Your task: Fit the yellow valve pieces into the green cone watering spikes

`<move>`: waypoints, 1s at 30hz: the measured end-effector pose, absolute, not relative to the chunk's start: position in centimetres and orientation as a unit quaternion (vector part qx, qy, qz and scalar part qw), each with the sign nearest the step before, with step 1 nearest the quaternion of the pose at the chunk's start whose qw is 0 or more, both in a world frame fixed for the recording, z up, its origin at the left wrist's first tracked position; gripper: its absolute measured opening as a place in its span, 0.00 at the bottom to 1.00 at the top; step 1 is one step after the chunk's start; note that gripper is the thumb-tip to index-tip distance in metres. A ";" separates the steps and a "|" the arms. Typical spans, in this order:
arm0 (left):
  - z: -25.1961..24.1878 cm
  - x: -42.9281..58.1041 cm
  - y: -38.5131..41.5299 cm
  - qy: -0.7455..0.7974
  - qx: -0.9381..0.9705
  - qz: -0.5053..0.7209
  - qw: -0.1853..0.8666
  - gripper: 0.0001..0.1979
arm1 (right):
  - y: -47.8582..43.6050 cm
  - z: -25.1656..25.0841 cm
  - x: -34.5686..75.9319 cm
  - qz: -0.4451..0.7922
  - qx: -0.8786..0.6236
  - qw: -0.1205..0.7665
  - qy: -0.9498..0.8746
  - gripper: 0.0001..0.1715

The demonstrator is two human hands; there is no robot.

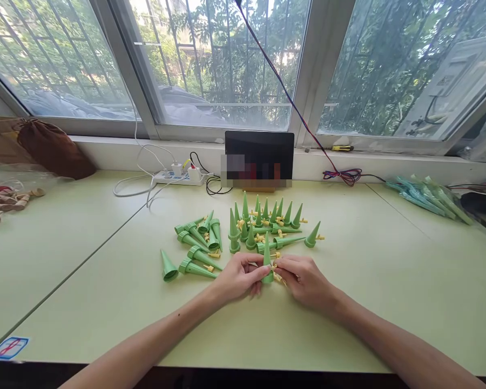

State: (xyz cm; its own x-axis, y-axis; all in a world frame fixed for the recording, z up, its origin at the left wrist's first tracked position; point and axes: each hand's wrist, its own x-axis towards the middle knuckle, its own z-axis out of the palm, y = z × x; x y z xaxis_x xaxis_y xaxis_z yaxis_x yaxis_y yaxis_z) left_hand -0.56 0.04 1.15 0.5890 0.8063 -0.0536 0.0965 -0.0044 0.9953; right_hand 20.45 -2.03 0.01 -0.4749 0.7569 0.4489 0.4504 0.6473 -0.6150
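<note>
Upright in my left hand (243, 274) is a green plastic watering spike (267, 251), a hollow cone with its point up; fingers and thumb are closed round its lower part. My right hand (305, 274) pinches a small yellow valve (275, 265) against the spike's side; whether it is seated there I cannot tell. Just beyond my hands stands a group of green spikes (245, 208), many with yellow valves at their sides. To the left lies a pile of loose green spikes (194, 235), and a single spike (169, 267) rests nearer me. Other yellow pieces are partly hidden by my right hand.
A tablet (259, 156) stands against the window ledge. Left of it is a power strip (180, 177) with cables. A brown drawstring bag (56, 147) and wooden pieces (8, 205) lie far left. Plastic packets (429, 199), a cable bundle (344, 175) and a yellow cutter (342, 148) are right.
</note>
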 end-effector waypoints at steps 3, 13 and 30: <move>1.0 -0.6 -0.1 0.340 0.672 0.305 0.583 0.18 | -2.0 0.0 20.5 0.217 -0.361 0.359 -0.832 0.19; 1.2 -1.0 0.1 0.290 0.836 0.347 0.311 0.08 | -2.0 0.9 20.3 0.346 -0.395 0.359 -0.771 0.23; 1.4 -0.7 -0.1 0.344 0.758 0.308 0.461 0.09 | -2.1 0.5 20.4 0.301 -0.390 0.349 -0.797 0.23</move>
State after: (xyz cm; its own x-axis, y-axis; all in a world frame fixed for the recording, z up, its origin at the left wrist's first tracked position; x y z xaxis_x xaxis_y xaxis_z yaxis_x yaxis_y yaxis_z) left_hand -0.66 -0.09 1.45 0.5741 0.8049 0.1500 0.2363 -0.3383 0.9109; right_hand 20.37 -2.08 0.54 -0.4528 0.8317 0.3213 0.4113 0.5146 -0.7524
